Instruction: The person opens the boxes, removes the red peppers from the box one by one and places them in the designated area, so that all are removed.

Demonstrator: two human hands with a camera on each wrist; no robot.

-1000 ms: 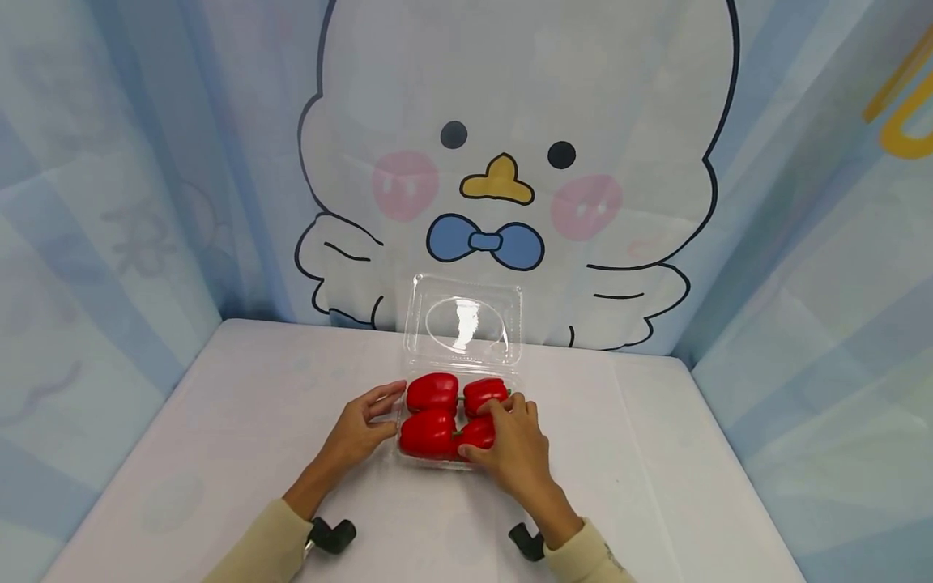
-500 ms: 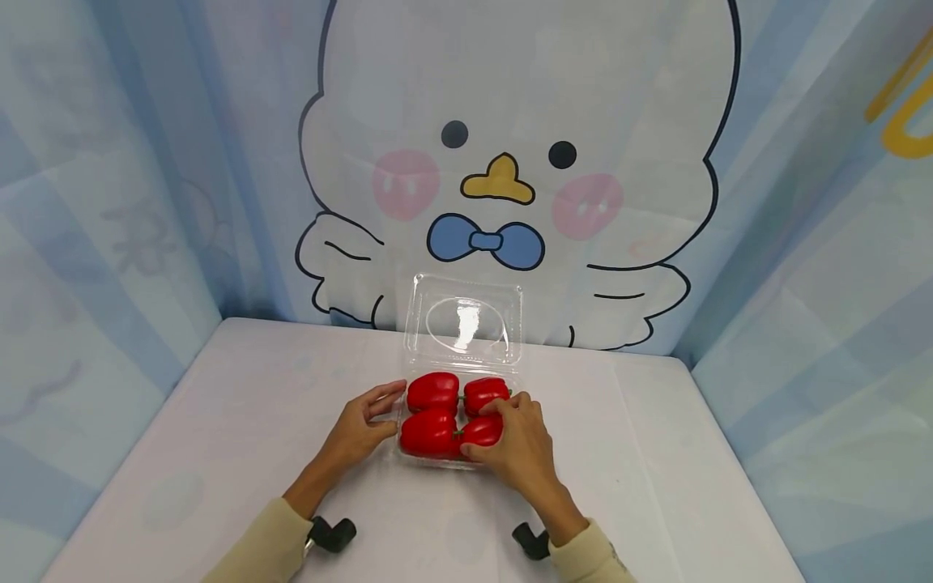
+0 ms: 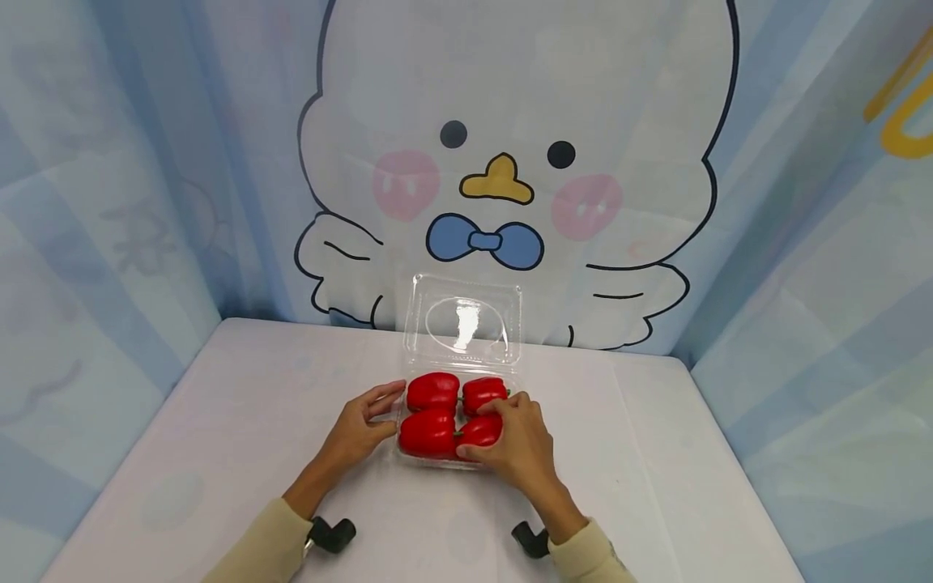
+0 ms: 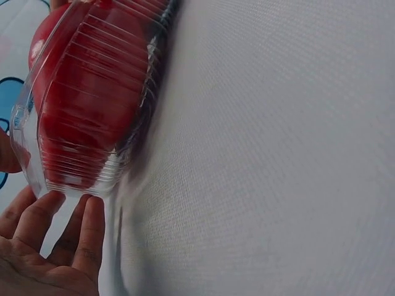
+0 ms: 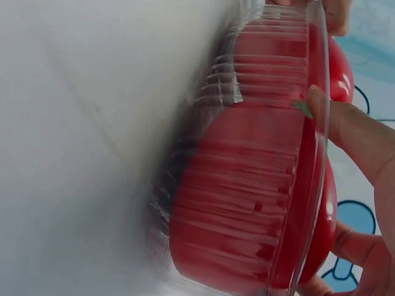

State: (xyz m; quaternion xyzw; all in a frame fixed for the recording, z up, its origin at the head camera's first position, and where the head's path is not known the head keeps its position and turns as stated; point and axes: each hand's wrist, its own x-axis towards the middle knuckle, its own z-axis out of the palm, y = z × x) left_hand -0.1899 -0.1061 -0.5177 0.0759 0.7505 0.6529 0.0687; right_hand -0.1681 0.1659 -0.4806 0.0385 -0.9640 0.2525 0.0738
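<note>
A clear plastic clamshell box (image 3: 437,464) stands on the table, its lid (image 3: 423,324) raised at the back. Inside lie several red bell peppers: one at back left (image 3: 433,392), one at front left (image 3: 426,434), one at back right (image 3: 484,394) and one at front right (image 3: 481,430). My right hand (image 3: 521,445) holds the front right pepper, thumb on its near side and fingers over its far side. The left hand (image 3: 359,427) touches the box's left side with its fingertips, fingers extended; in the left wrist view they meet the ribbed wall (image 4: 92,80).
A pale cloth covers the table (image 3: 619,486). Behind it hangs a curtain (image 3: 503,81) with a cartoon bird, and the raised lid stands close to it. Blue curtains flank both sides. Dark camera mounts (image 3: 333,535) sit at the wrists.
Over the last second my right hand has shifted slightly right, and more of the front right pepper shows. The left hand and the box have stayed in place.
</note>
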